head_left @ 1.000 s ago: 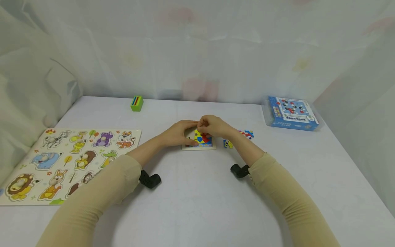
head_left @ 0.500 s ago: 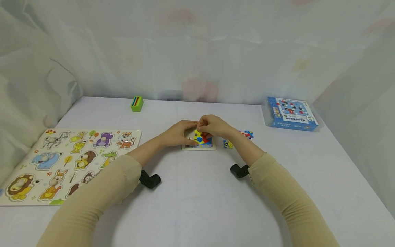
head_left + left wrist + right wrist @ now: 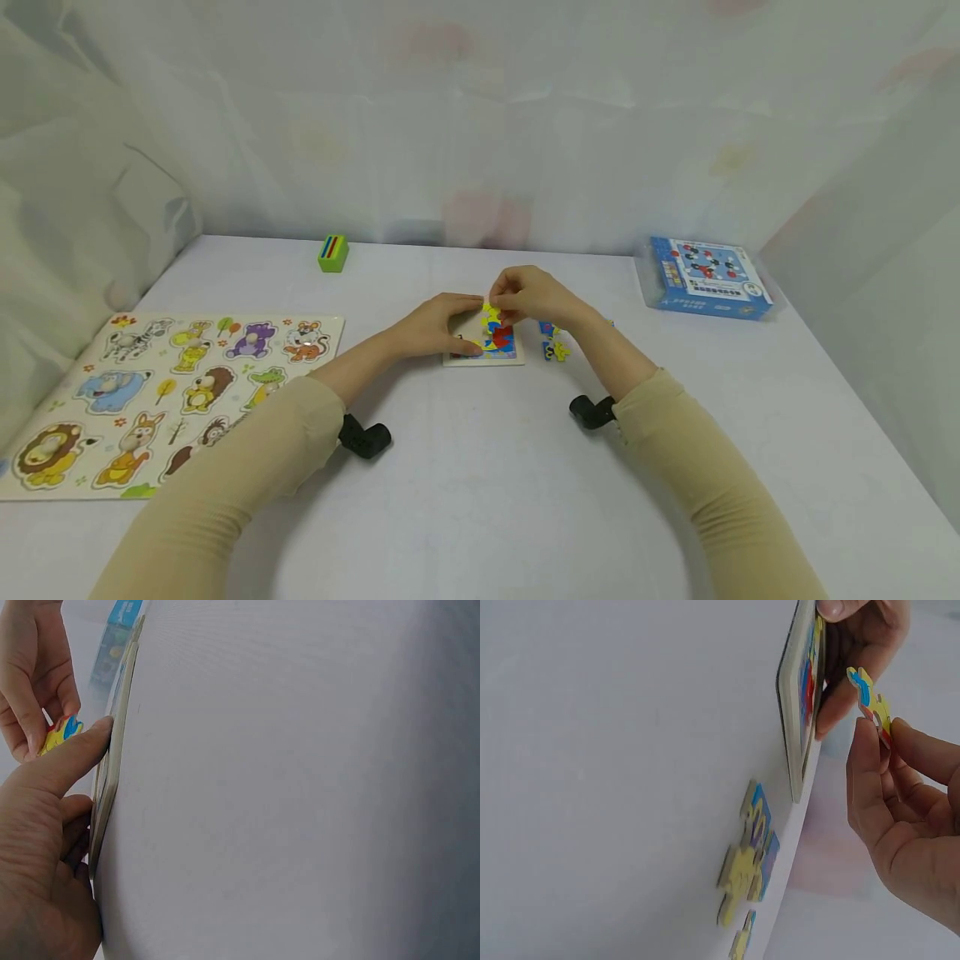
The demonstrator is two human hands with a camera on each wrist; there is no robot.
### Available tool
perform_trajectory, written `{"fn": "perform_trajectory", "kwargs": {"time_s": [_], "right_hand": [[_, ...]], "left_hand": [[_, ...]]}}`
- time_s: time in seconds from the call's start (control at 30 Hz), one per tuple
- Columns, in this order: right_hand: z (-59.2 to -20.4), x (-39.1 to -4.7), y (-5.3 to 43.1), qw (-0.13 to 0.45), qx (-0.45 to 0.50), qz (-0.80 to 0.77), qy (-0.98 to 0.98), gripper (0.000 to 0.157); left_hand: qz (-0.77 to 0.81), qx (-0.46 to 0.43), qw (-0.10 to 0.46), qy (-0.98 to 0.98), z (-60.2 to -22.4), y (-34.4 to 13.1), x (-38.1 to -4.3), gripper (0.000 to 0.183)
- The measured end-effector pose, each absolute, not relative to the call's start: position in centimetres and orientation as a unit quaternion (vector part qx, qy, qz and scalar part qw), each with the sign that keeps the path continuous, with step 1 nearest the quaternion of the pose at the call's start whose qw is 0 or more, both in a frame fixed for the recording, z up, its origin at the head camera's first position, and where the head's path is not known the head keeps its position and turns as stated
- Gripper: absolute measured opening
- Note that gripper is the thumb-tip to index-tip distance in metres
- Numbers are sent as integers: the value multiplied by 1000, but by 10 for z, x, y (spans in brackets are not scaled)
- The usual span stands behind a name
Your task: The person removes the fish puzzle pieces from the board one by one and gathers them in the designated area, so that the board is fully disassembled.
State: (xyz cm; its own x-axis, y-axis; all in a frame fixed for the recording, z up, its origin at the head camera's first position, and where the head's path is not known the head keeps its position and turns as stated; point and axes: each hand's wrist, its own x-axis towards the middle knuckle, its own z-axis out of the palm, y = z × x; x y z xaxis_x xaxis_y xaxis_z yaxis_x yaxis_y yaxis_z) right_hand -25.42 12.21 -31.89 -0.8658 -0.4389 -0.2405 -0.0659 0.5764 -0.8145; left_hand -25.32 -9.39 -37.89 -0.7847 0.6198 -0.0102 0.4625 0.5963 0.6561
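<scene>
My right hand (image 3: 534, 297) pinches a yellow jigsaw piece (image 3: 873, 703) with blue and red patches between thumb and fingers. It holds the piece raised and tilted over a small wooden jigsaw tray (image 3: 491, 362). Inside the tray, red, blue and yellow picture parts show near its right side. My left hand (image 3: 426, 327) grips the tray from the left, the thumb (image 3: 88, 746) on its near edge and the other fingers at the far side. Several loose jigsaw pieces (image 3: 741, 870) lie on the table just right of the tray, partly behind the right forearm in the head view.
At the left lies a large animal peg puzzle board (image 3: 172, 379), partly under the left sleeve. A green block (image 3: 333, 253) with coloured stripes stands near the back edge. A blue box (image 3: 712, 279) in clear packaging sits at the back right.
My right hand has lifted from the tray and moved slightly up and right, with the jigsaw piece now visible in its pinch. My left hand stays in place.
</scene>
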Motion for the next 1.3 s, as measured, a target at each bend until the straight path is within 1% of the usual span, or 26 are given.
{"fn": "perform_trajectory", "kwargs": {"time_s": [0.3, 0.67, 1.1, 1.3], "right_hand": [[-315, -255, 145, 209, -135, -435, 865, 20], [-320, -257, 182, 229, -139, -401, 876, 20], [-322, -251, 216, 238, -146, -399, 874, 27], [-326, -247, 229, 246, -146, -402, 870, 26]], "left_hand": [[327, 303, 124, 887, -378, -94, -253, 83], [329, 299, 123, 887, -379, -95, -253, 83], [324, 297, 121, 890, -379, -96, -252, 84], [326, 298, 121, 889, -380, -97, -252, 83]]}}
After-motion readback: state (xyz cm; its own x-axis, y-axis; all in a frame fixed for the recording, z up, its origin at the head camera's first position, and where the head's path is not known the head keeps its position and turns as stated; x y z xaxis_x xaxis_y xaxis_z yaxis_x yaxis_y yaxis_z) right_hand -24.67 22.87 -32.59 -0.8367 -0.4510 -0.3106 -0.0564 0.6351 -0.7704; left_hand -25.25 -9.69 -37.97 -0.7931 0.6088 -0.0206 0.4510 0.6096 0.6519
